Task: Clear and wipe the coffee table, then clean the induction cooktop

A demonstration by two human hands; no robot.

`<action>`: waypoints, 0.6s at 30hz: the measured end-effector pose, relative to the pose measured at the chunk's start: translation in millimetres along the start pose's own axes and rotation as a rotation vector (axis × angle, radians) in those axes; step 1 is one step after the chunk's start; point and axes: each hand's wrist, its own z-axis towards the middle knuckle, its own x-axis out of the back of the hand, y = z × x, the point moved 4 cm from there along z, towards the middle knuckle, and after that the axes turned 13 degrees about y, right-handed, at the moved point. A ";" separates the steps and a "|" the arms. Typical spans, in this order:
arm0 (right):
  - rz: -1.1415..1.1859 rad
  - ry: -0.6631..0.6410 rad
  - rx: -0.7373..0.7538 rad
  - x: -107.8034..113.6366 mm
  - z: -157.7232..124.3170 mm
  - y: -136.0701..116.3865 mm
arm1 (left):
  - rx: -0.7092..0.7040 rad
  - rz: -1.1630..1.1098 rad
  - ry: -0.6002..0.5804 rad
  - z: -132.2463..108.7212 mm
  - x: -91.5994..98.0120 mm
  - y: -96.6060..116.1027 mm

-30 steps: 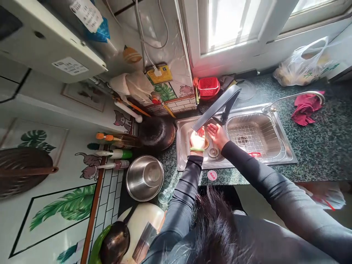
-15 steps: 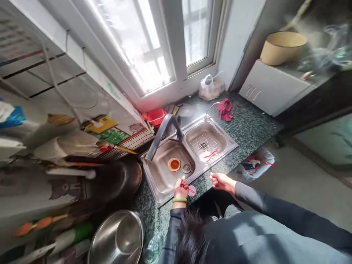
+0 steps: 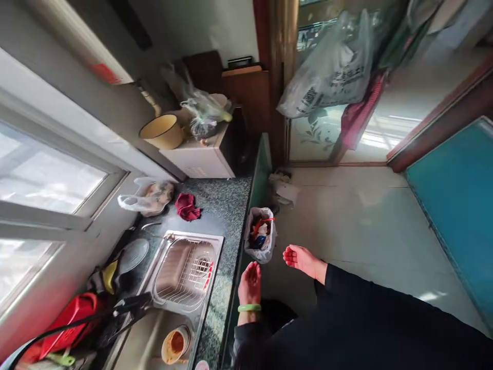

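Note:
My left hand [image 3: 249, 284], with a green bangle [image 3: 249, 308] on its wrist, is held palm up just past the counter's front edge and holds nothing. My right hand [image 3: 302, 261] stretches out palm up with nothing in it, over the floor. The nearest thing to both is a small wastebasket [image 3: 260, 235] lined with a plastic bag, standing on the floor a little beyond them. A double stainless steel sink [image 3: 181, 272] lies to their left, with a wire rack [image 3: 185, 272] in one basin and a drain strainer cup [image 3: 176, 343] in the other.
A black faucet [image 3: 125, 313] stands behind the sink. A red cloth [image 3: 187, 206] and a plastic bag [image 3: 146, 198] lie on the dark speckled counter [image 3: 219, 205]. A white appliance [image 3: 196, 159] carries a yellow pot [image 3: 162, 132]. A full plastic bag [image 3: 327, 67] hangs at the top.
The view has swung right, putting the sink at lower left. My hands have moved from over the sink to beyond the counter edge, near the wastebasket.

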 end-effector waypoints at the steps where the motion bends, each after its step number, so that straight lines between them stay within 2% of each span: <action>1: 0.055 0.031 0.034 28.7 -3.1 -30.6 | 0.050 0.046 -0.120 -20.2 -55.4 -31.3; 3: 0.118 0.126 0.105 91.6 -12.5 -94.0 | 0.114 0.146 -0.263 -65.0 -153.4 -96.0; 5: 0.082 0.209 0.235 155.6 -27.3 -158.4 | 0.165 0.252 -0.405 -111.1 -233.7 -156.7; 7: -0.070 0.291 0.414 215.1 -44.9 -219.2 | 0.168 0.382 -0.533 -149.8 -296.3 -206.0; 9: -0.309 0.329 0.601 264.6 -59.5 -273.5 | 0.098 0.530 -0.661 -174.7 -347.9 -241.2; 12: -0.654 0.348 0.782 326.1 -64.5 -342.6 | -0.132 0.800 -0.775 -183.1 -418.8 -270.8; 15: -0.855 0.429 0.833 391.7 -52.7 -406.3 | -0.371 1.023 -0.709 -172.0 -493.5 -279.9; 18: -0.945 0.581 0.783 471.1 -43.3 -470.9 | -0.445 1.119 -0.629 -168.1 -583.8 -284.0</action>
